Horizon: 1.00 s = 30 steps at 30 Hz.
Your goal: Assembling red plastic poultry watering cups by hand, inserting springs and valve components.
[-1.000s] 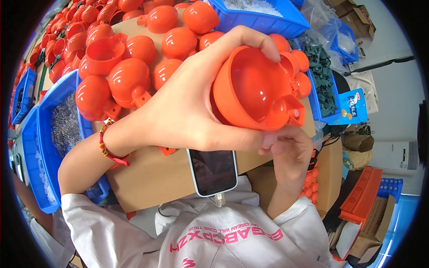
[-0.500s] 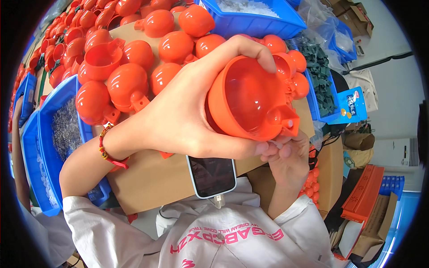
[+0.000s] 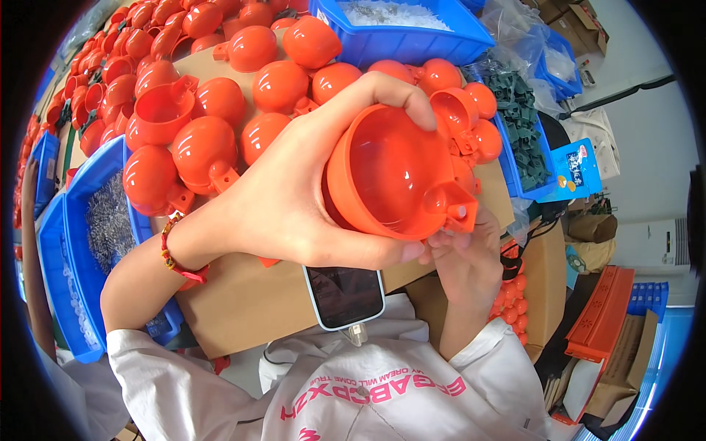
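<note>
A glossy orange plastic cup [image 3: 393, 173] with a small square socket on its rim is held over the cardboard, its mouth tilted toward me. My left hand [image 3: 312, 176] is closed around its side, thumb along the lower edge and fingers over the top. Below the socket, my right hand [image 3: 471, 257] has its fingertips pinched together at the underside of the cup. What they grip, if anything, is hidden. Many more orange cups [image 3: 204, 147] lie on the cardboard beyond my left hand, most with the round side up.
A phone [image 3: 344, 294] with a plugged-in cable lies at the cardboard's [image 3: 250, 309] near edge. Blue bins hold metal springs [image 3: 110, 220], white pieces [image 3: 393, 15] and dark green parts [image 3: 518, 125]. At right stands a carton [image 3: 548, 287] of orange pieces. Another person's arm [image 3: 31, 242] shows far left.
The cup and both hands have shifted slightly left and down. A small pale piece visible earlier at my right fingertips is now out of sight behind the cup's socket.
</note>
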Each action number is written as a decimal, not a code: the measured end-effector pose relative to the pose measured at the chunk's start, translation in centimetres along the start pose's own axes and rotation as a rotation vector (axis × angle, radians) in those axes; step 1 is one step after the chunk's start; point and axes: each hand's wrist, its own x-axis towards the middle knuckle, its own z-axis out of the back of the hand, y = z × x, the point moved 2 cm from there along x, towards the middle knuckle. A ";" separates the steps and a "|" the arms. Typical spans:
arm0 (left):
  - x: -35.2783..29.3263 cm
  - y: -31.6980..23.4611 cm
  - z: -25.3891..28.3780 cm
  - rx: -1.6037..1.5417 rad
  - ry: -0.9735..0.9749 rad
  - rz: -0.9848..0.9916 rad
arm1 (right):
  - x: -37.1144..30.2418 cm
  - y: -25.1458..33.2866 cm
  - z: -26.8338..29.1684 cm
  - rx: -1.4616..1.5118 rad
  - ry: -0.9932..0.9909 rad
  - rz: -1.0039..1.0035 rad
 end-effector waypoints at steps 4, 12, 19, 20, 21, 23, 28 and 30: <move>0.0 -0.2 0.1 0.034 0.002 -0.018 | -0.1 -0.2 0.0 -0.016 0.027 -0.021; -0.1 -0.1 -0.2 -0.024 -0.007 0.009 | -0.3 0.0 -0.5 -0.145 0.039 -0.014; -0.1 -0.1 -0.1 0.012 -0.002 -0.010 | -0.3 -0.2 -0.9 -0.179 0.007 0.070; -0.1 -0.1 -0.1 0.024 -0.005 -0.013 | -0.2 -0.2 -0.9 -0.175 0.034 0.068; -0.1 -0.2 0.0 0.033 -0.007 -0.019 | -0.2 -0.1 -0.9 -0.173 0.059 0.067; -0.1 -0.2 0.0 0.038 -0.009 -0.023 | -0.3 0.2 -0.9 -0.201 0.052 0.032; 0.0 -0.2 -0.1 0.029 -0.008 -0.029 | -0.5 0.6 -0.6 -0.230 0.100 0.012; 0.0 -0.3 -0.1 0.034 -0.006 -0.036 | -0.5 0.6 -0.6 -0.247 0.110 0.030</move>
